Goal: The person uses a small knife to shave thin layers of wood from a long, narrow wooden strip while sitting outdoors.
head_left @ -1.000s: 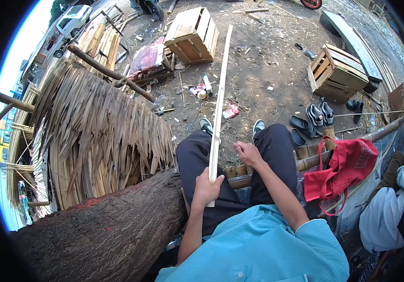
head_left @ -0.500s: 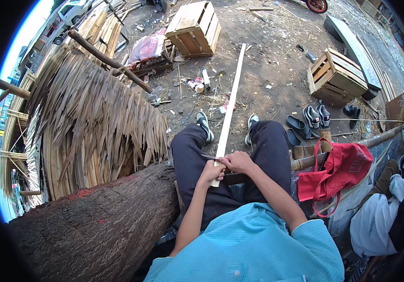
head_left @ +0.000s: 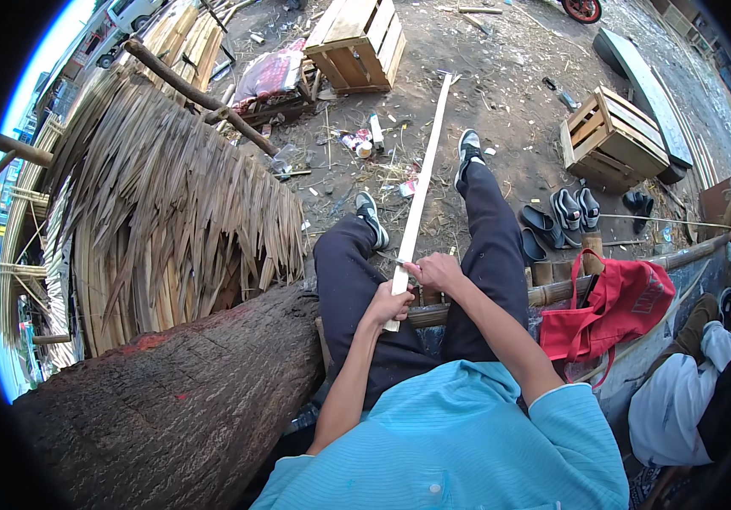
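Observation:
A long, flat, pale wooden strip runs from my lap away over the ground between my legs. My left hand is wrapped round the strip close to its near end. Just beyond it, my right hand is closed on a knife. Little of the knife shows: a short bit of blade lies across the strip, and the grip is hidden in my fingers. The strip's far tip rests on or hangs just above the dirt; I cannot tell which.
A thick dark log lies at my left, beside dry thatch. Wooden crates stand ahead. On the right are shoes, a bamboo rail and a red bag. Another person's leg shows at far right.
My right hand and the knife have moved slightly away from me along the strip. My right leg has stretched forward. The strip's far end has shifted slightly right.

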The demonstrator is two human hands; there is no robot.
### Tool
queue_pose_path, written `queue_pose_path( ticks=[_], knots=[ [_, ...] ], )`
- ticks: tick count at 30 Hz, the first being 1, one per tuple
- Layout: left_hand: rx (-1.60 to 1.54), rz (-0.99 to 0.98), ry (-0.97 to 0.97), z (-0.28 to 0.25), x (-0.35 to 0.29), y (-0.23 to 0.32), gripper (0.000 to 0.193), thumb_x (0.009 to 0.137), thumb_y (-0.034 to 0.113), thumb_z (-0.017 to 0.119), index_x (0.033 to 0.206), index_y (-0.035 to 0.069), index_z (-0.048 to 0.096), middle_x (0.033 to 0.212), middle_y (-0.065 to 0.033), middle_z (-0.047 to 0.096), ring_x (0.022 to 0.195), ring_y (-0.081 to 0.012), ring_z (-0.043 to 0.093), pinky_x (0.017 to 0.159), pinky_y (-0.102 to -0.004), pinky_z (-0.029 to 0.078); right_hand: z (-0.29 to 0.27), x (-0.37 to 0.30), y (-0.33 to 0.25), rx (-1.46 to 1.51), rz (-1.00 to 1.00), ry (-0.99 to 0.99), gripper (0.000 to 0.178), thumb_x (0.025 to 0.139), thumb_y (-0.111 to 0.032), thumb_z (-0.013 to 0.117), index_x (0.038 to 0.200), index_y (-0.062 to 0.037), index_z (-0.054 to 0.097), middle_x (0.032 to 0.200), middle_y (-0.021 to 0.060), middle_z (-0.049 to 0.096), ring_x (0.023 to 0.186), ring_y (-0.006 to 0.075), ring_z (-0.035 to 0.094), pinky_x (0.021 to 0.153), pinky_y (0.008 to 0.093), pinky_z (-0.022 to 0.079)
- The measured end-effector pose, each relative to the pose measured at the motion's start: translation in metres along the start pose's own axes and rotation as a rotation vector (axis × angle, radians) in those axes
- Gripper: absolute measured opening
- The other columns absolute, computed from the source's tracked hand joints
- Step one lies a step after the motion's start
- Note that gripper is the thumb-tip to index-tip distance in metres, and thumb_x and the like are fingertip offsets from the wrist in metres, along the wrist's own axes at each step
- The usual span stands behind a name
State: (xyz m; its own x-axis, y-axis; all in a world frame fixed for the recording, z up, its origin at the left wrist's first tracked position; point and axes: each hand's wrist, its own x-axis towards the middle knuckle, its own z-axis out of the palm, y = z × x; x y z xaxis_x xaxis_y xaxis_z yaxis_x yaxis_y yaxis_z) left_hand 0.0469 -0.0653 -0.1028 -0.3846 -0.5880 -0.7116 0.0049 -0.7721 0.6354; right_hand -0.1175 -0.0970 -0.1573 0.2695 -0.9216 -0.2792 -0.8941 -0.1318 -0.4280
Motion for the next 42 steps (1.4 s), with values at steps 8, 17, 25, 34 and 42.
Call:
queue_pose_path(
  ticks=[8, 17, 25, 34, 42],
  knots=[
    [-0.073, -0.022, -0.02, -0.003, -0.012, 0.0, 0.02, 0.081, -0.004, 0.053, 0.099, 0.002, 0.047, 0.062, 0.0024, 0.042, 0.042, -0.0026, 0.035, 0.034, -0.02, 0.026, -0.013, 0.013, 0.014, 0.128, 0.164, -0.024, 0.066, 0.09, -0.057, 0.03, 0.077, -0.0049, 0.069, 0.074, 0.023, 0.064, 0.077, 0.0391, 0.063, 0.068, 0.0477, 0.05],
    [-0.075, -0.07, -0.03, -0.004, -0.004, 0.0, 0.015, 0.084, 0.007, 0.058, 0.095, 0.004, 0.048, 0.062, 0.0008, 0.044, 0.042, -0.005, 0.038, 0.035, -0.0214, 0.03, -0.014, 0.009, 0.007, 0.218, 0.146, -0.07, 0.058, 0.091, -0.051, 0.032, 0.077, -0.0054, 0.066, 0.071, 0.0239, 0.061, 0.073, 0.0397, 0.061, 0.068, 0.0483, 0.048],
    [-0.063, -0.071, -0.025, -0.001, 0.0, 0.001, 0.013, 0.086, 0.009, 0.057, 0.096, 0.005, 0.049, 0.061, 0.0024, 0.041, 0.041, -0.0041, 0.035, 0.035, -0.0206, 0.028, -0.014, 0.002, 0.001, 0.228, 0.041, -0.121, 0.06, 0.09, -0.055, 0.032, 0.079, -0.0092, 0.069, 0.071, 0.0216, 0.063, 0.073, 0.0385, 0.062, 0.069, 0.0475, 0.049],
    [0.086, -0.078, 0.039, 0.005, 0.014, 0.008, 0.018, 0.082, 0.005, 0.062, 0.092, 0.004, 0.047, 0.062, 0.003, 0.042, 0.043, -0.004, 0.037, 0.036, -0.0208, 0.03, -0.015, 0.014, 0.004, 0.053, 0.155, -0.081, 0.067, 0.089, -0.058, 0.03, 0.079, -0.0053, 0.069, 0.072, 0.0204, 0.064, 0.074, 0.037, 0.064, 0.064, 0.0461, 0.051],
    [-0.03, -0.019, -0.013, -0.001, 0.005, -0.002, 0.015, 0.084, 0.008, 0.062, 0.091, 0.006, 0.049, 0.061, 0.0028, 0.041, 0.043, -0.0035, 0.036, 0.035, -0.0193, 0.028, -0.014, 0.015, 0.027, 0.132, 0.338, 0.0, 0.068, 0.09, -0.058, 0.028, 0.078, -0.0046, 0.069, 0.077, 0.0202, 0.065, 0.077, 0.0361, 0.064, 0.067, 0.0458, 0.051]
  ],
)
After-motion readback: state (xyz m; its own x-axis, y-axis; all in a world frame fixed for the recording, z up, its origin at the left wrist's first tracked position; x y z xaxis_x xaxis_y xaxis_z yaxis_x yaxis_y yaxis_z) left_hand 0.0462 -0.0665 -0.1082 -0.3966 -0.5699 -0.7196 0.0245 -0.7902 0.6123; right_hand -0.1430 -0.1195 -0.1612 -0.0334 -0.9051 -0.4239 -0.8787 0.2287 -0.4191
